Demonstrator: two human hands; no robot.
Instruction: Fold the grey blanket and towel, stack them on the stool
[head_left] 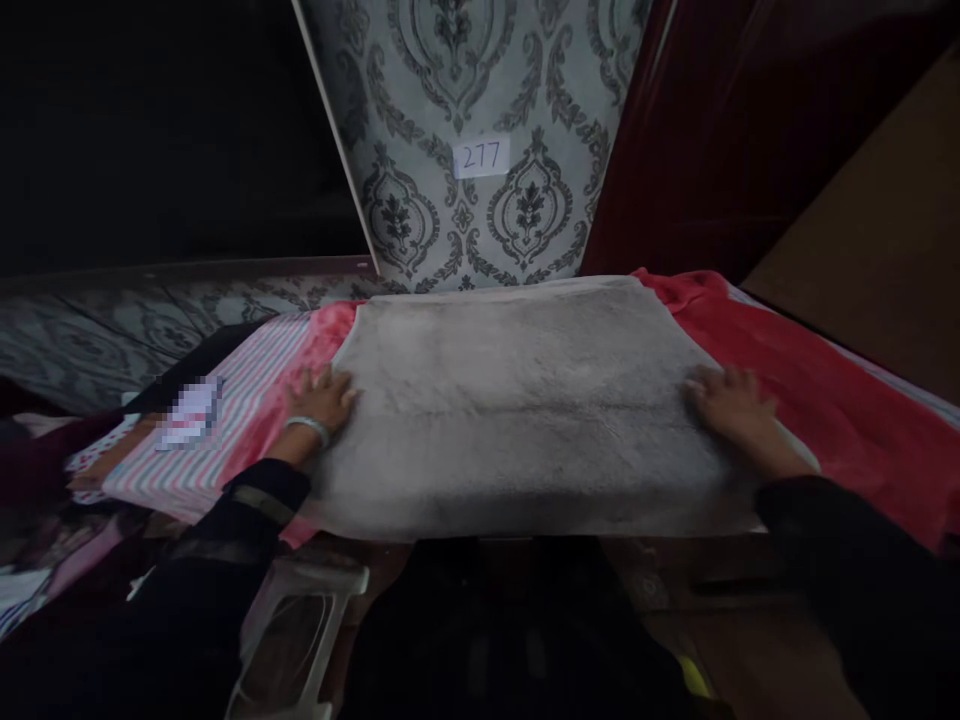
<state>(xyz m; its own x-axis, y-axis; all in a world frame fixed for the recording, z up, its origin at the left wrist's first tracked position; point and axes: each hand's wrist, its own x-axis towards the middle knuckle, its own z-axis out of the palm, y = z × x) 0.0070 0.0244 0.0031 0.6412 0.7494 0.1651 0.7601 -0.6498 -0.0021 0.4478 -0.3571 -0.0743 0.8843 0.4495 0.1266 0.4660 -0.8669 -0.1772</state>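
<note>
A grey plush towel-like cloth lies spread across the surface in front of me, with a faint crease running sideways and its front edge hanging over. My left hand rests palm down at its left edge, fingers spread. At the right edge my right hand lies flat on it, slightly blurred, fingers apart. Under the grey cloth a red plush cloth sticks out on both sides. Beneath that on the left is a striped cloth.
A dark screen stands at the back left, a glossy dark red panel at the back right. A paper label reading 277 is on the patterned wall. A pale plastic frame-like object is below the surface's front edge.
</note>
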